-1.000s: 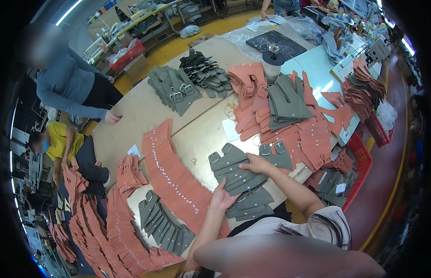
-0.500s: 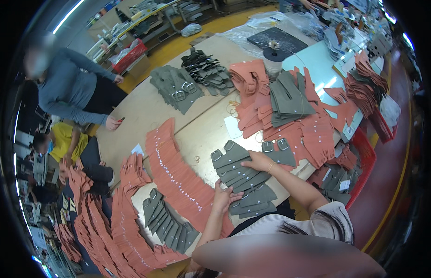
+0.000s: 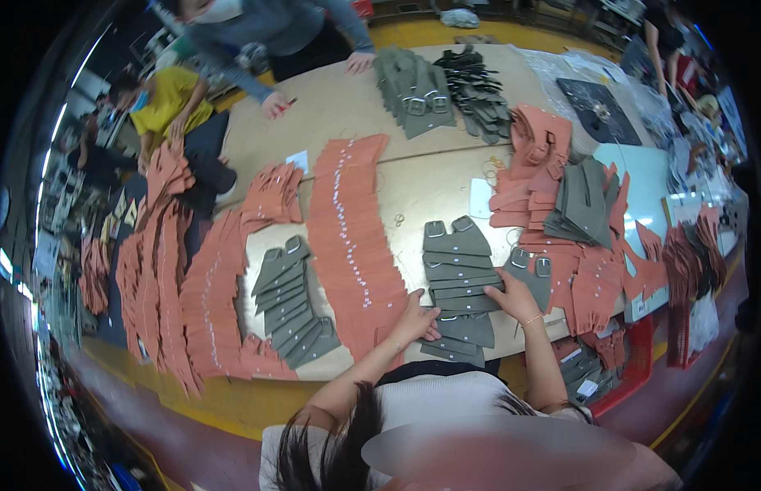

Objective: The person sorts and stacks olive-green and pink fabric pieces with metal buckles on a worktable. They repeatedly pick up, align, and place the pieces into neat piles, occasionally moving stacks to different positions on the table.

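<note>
A fanned row of grey-green cut pieces (image 3: 462,272), overlapping and marked with small white labels, lies before me; two metal buckles show at its far end. My left hand (image 3: 415,320) presses at the row's left edge, its fingers curled against the pieces. On the opposite edge, my right hand (image 3: 515,301) grips the same pieces, thumb on top; its other fingers are partly hidden. Just beyond my right hand lies another grey-green piece with two buckles (image 3: 532,266). A long fan of coral-red pieces (image 3: 352,221) lies beside my left hand.
A second grey-green fan (image 3: 290,307) and more coral rows (image 3: 212,286) lie left. Coral and grey-green stacks (image 3: 577,204) are at right, above a red crate (image 3: 640,360). Across the table (image 3: 315,135), a person in blue-grey stands near buckled stacks (image 3: 413,94); another wears yellow.
The view has swung left, so the table appears shifted right and turned. My hands stay at both edges of the grey-green row. The person across now has both hands at the table's edge.
</note>
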Motion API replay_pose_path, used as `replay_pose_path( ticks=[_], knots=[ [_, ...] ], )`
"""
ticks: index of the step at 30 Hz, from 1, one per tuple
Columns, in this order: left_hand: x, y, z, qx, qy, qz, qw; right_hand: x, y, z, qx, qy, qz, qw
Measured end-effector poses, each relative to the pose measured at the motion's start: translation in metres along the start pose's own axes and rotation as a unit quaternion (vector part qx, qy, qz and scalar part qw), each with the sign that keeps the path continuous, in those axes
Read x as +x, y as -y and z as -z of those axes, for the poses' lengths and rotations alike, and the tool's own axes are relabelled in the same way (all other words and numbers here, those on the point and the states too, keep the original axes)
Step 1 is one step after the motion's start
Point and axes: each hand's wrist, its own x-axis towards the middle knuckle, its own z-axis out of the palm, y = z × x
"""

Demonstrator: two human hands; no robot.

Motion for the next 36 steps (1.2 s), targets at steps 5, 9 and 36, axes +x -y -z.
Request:
replay_pose_path(
  ticks=[5, 9, 36],
  knots=[
    [-0.002, 0.001, 0.003, 0.078, -0.004, 0.012, 0.997, 0.003, -0.018, -0.012, 0.073, 0.004, -0.003, 0.997],
    [0.001, 0.002, 0.005, 0.111, -0.005, -0.010, 0.994, 0.008, -0.025, -0.013, 0.055, -0.006, 0.018, 0.998],
    [-0.064, 0.045, 0.007, 0.222, -0.086, -0.075, 0.968, 0.159, 0.236, 0.053, -0.029, 0.065, 0.223, 0.972]
  ],
)
